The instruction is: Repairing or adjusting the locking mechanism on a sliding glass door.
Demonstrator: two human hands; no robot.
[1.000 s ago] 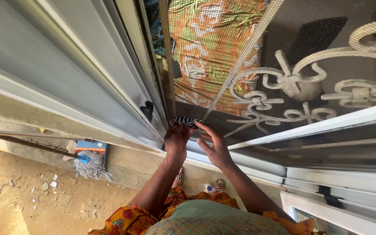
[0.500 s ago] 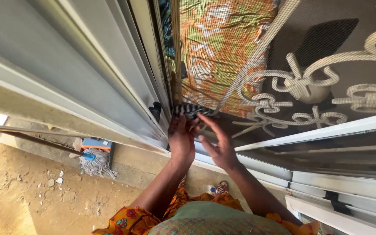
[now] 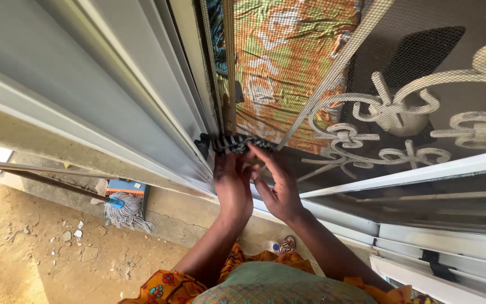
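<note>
A pale grey wall (image 3: 85,95) and a bare dirt yard (image 3: 23,247) fill the left of the view, with a mesh screen door (image 3: 322,73) bearing white scrollwork (image 3: 389,112) on the right; patterned orange fabric (image 3: 277,62) is seen behind the mesh. A mop (image 3: 124,209) is laid against the concrete step (image 3: 175,217) below. A black-and-white striped cloth strip (image 3: 234,143) is wrapped at the door's edge beside the frame. It is pinched by the left hand (image 3: 232,183), fingers closed on it, while the right hand (image 3: 277,186) is held half open, fingertips touching the strip. A knot appears to be in hand, though the fingers hide it.
</note>
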